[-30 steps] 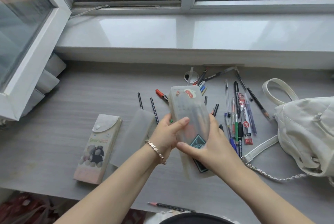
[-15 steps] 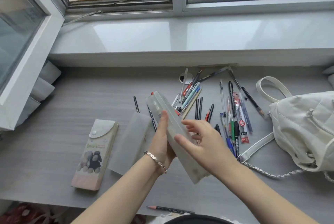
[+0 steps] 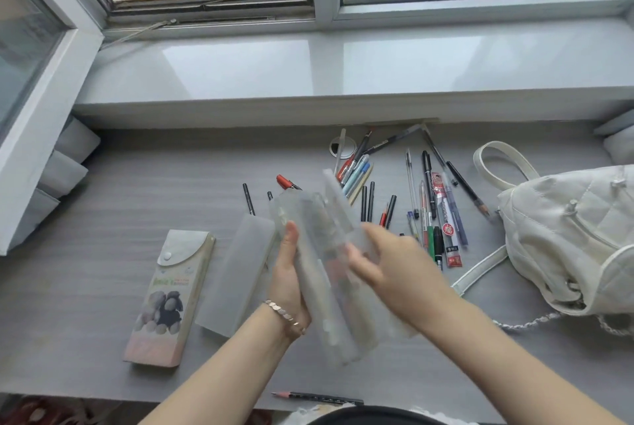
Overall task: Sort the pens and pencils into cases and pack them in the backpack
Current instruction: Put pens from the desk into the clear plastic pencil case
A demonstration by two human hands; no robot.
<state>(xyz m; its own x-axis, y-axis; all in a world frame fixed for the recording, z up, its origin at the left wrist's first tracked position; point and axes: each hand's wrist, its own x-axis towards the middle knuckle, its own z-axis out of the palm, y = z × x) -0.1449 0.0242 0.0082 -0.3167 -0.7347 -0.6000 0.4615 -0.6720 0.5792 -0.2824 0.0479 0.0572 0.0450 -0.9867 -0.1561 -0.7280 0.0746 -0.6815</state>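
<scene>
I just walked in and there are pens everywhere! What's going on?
A person is sorting pens into cases. The left hand grips a see-through pencil case above the desk, and the right hand is at it too, though too blurry to say how. Loose pens and pencils lie beside the white backpack. A picture case and a frosted case lie to the left.

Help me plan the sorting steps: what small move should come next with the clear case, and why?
Probably fold the flap fully back with the right hand so pens can go in. The left hand grips the clear case above the desk. Its flap looks raised, though blurred, and the loose pens lie just right of it.
</scene>
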